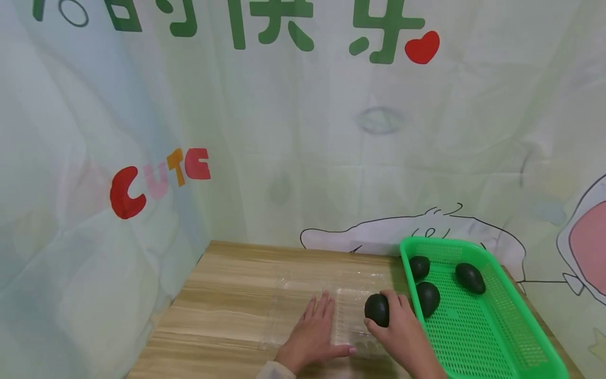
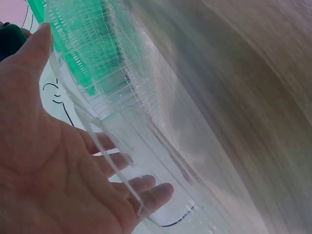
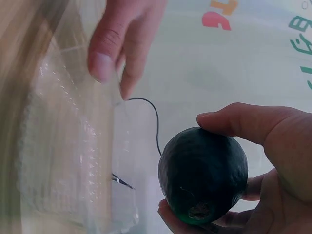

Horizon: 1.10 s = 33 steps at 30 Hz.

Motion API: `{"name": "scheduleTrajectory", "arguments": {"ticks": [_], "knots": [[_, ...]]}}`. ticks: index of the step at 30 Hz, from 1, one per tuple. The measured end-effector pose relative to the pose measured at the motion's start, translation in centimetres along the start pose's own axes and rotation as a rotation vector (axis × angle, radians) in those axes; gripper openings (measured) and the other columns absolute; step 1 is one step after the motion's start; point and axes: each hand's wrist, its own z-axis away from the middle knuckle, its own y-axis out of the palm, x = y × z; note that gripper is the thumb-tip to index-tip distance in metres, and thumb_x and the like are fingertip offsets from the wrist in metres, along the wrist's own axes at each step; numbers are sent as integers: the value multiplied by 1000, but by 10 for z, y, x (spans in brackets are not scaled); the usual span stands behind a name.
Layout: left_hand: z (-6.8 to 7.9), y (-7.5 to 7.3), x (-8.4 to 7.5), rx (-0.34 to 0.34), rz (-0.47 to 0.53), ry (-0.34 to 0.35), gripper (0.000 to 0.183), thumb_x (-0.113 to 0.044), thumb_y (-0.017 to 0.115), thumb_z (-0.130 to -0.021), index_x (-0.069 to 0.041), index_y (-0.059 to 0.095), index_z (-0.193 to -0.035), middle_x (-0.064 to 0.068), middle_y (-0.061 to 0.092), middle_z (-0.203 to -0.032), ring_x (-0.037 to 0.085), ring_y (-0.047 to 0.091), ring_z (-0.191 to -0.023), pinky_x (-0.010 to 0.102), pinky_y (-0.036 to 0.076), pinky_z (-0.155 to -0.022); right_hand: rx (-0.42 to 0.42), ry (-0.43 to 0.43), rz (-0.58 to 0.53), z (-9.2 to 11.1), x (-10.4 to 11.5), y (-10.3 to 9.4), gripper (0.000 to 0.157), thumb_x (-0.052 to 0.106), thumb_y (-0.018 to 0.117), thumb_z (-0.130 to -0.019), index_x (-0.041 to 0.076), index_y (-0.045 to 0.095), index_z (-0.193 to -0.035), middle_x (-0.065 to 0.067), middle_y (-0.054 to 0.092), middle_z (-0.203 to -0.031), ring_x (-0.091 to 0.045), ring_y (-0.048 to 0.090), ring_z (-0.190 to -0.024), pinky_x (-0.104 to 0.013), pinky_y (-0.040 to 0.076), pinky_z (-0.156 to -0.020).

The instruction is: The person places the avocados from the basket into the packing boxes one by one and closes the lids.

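Over on the left, the person's left hand (image 1: pixel 310 334) lies across a clear plastic container (image 1: pixel 347 310), fingers straight, thumb stuck out toward the right hand (image 1: pixel 402 331), gripping nothing. Whether it bears down I can't tell. That thin plastic looks light to me; if the left palm lifted or pushed unevenly, the container could skid on the wooden table (image 1: pixel 227 300) or flex. The left thumb also seems a likely snag, sitting just beside the space a lowered right hand might need.

Next along, well apart from the left fingers, the right thumb and fingers clasp a dark fruit (image 3: pixel 202 173), above the container's right part and clear of it. Its rounded skin could slip from so light a hold and roll, or knock the plastic wall if brought down askew. The scarred end faces back toward the right wrist's camera, so the long axis looks foreshortened, pointing roughly away from that palm's side; its exact tilt I can't tell.

Right of the right hand, a green basket (image 1: pixel 466 337) holds 3 more dark fruits (image 1: pixel 428 299).
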Motion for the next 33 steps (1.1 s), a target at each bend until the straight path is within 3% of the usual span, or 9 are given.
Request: {"name": "scheduleTrajectory", "arguments": {"ticks": [6,15,24,33], "knots": [[-2,0,0,24,-6,1,116,-80,58,-70,-4,24,-151,16,18,-159,38,19,-145,51,23,-115,31,-16,17,-3,2,14,68,40,79,-74,12,52,-130,-15,51,-117,-29,61,-89,-47,53,-71],[-4,1,2,34,-41,-5,114,-80,58,-71,-5,25,-150,16,19,-159,39,21,-144,51,28,-113,38,-76,81,-6,1,36,70,37,83,-68,10,58,-128,-18,58,-128,-37,58,-112,-54,51,-82],[-3,1,1,-9,-81,24,111,-76,59,-72,-5,25,-150,16,23,-157,40,25,-141,51,30,-112,82,-129,30,-8,0,52,63,31,84,-65,4,58,-115,-12,64,-103,-27,61,-91,-46,51,-74],[-2,1,2,-25,-92,33,109,-72,63,-72,-4,26,-149,18,24,-156,42,27,-140,51,32,-111,196,-171,-60,-10,0,59,51,27,80,-71,2,59,-111,-13,60,-104,-25,58,-89,-45,51,-73]]}}
